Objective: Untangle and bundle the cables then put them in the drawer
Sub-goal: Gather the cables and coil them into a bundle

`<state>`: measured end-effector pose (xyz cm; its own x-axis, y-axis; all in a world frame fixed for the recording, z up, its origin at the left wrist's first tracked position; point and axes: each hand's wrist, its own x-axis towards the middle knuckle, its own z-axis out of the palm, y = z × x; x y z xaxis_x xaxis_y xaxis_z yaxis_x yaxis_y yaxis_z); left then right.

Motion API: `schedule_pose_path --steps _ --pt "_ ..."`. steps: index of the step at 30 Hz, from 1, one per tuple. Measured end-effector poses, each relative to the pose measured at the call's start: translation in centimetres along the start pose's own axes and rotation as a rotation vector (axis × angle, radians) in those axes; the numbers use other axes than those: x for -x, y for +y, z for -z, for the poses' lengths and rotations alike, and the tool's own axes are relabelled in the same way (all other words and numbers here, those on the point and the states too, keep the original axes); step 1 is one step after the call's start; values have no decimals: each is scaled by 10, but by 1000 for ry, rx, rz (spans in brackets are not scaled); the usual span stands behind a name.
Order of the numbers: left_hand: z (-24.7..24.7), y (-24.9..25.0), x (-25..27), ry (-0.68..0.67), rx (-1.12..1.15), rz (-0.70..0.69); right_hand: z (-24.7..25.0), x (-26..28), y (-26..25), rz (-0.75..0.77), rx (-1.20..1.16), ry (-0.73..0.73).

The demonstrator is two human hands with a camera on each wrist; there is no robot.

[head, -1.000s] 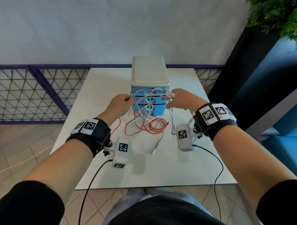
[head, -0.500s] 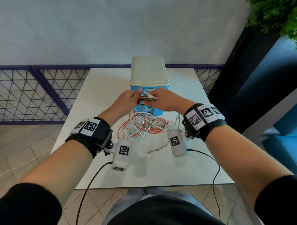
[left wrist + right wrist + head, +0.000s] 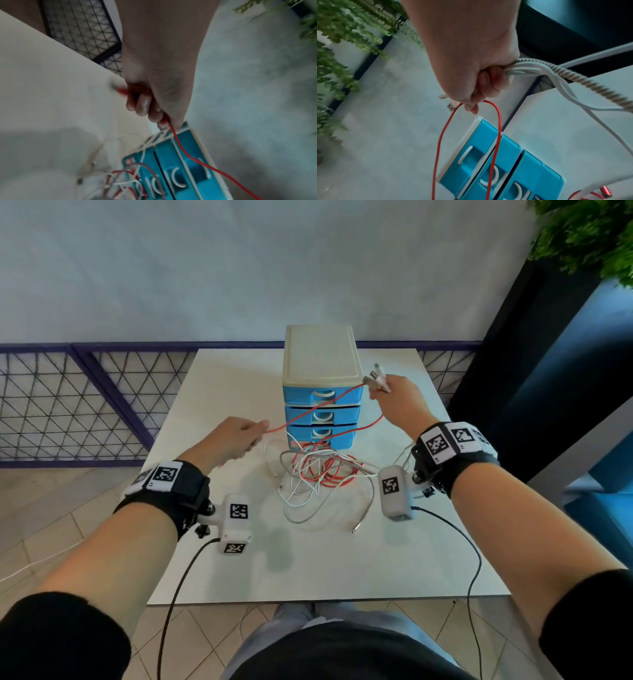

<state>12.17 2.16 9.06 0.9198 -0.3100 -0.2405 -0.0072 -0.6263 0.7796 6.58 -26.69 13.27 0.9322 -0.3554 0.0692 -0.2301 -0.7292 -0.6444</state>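
Note:
A tangle of red, white and grey cables (image 3: pixel 318 477) lies on the white table (image 3: pixel 342 563) in front of a blue drawer unit (image 3: pixel 322 402) with a cream top; its drawers are closed. My left hand (image 3: pixel 236 440) pinches the red cable (image 3: pixel 180 146), which runs taut across the drawer fronts. My right hand (image 3: pixel 397 402), raised beside the unit's top right corner, grips a bunch of cable ends: the red cable (image 3: pixel 494 135), white cables (image 3: pixel 556 81) and a grey spiral-wrapped cable (image 3: pixel 583 79). Plugs (image 3: pixel 376 380) stick out above that fist.
A metal plug end (image 3: pixel 356 529) of the grey cable lies loose on the table near the middle. A purple wire-mesh fence (image 3: pixel 68 402) stands left and behind. A dark panel (image 3: pixel 534 371) and green plant (image 3: pixel 589 231) stand to the right.
My hands, together in front of the unit half a second ago, have drawn apart: the right rose to the right with the plugs, the left moved down-left, stretching the red cable.

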Motion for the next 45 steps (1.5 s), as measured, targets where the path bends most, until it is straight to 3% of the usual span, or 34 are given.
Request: schedule_pose_path --steps 4,7,11,14,17,20,22,26,30,33,35,40,43,45 --pt "-4 -23 2 -40 -33 66 5 -2 13 -80 42 -7" --pt "-6 -26 -2 19 -330 -10 2 2 7 -72 76 -106" --pt "2 -14 -10 46 -727 -53 7 6 -15 -149 -273 -216" --pt "7 32 -5 -9 -757 -287 11 8 -33 -126 -507 -193" --pt "8 87 10 -45 -537 -481 6 13 -52 -25 -686 -242" --pt "3 124 23 -86 -25 -548 -1 19 -67 44 -850 -375" --pt "1 134 23 14 142 -597 -2 24 -74 27 -1017 -500" --pt "-3 129 15 159 248 -659 0 30 -77 4 -1098 -591" --pt "-12 118 11 282 180 -695 -2 33 -75 -59 -1148 -660" --pt "-19 115 12 208 137 -728 -3 37 -75 -76 -1188 -688" --pt "-24 117 16 144 301 -701 -3 40 -76 -72 -1176 -739" --pt "-32 118 17 180 482 -615 -8 47 -82 -38 -1122 -797" --pt "-43 116 23 47 807 -389 -10 45 -89 -8 -1204 -636" --pt "-54 109 32 -113 811 -320 -7 38 -92 -37 -1369 -496"
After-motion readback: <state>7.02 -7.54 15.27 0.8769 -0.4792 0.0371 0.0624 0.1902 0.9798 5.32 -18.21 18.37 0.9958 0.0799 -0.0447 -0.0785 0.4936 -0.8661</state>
